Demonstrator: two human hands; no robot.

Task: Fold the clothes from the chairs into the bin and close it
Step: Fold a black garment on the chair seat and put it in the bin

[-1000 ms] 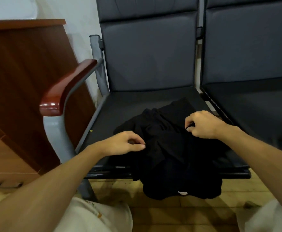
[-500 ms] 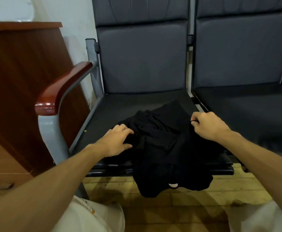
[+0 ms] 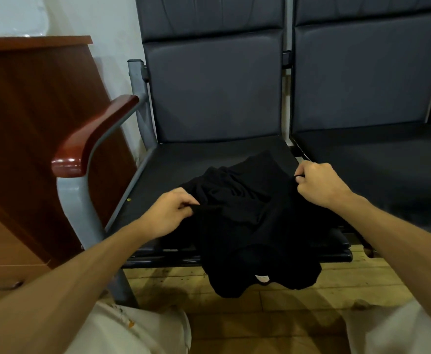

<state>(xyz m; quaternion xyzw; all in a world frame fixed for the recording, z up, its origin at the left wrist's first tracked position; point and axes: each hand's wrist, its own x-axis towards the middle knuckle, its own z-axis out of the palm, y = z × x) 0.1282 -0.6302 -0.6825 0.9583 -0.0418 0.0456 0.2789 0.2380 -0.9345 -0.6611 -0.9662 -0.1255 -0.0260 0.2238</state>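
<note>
A crumpled black garment [image 3: 250, 221] lies on the seat of the left dark chair [image 3: 209, 154], with its lower part and a small white label hanging over the front edge toward the floor. My left hand [image 3: 169, 213] pinches the cloth at its left edge. My right hand [image 3: 319, 183] is closed on the cloth at its right edge, near the gap between the two seats. No bin is in view.
A second dark chair [image 3: 377, 154] stands joined on the right. The left chair has a red-brown wooden armrest [image 3: 91, 139] on a grey metal frame. A brown wooden cabinet [image 3: 30, 123] stands at the left. Wooden floor [image 3: 260, 315] lies below, my light trousers at the bottom.
My left hand went from lying open-fingered on the cloth to pinching its left edge. My right hand kept its grip and shifted slightly right and up, spreading the garment.
</note>
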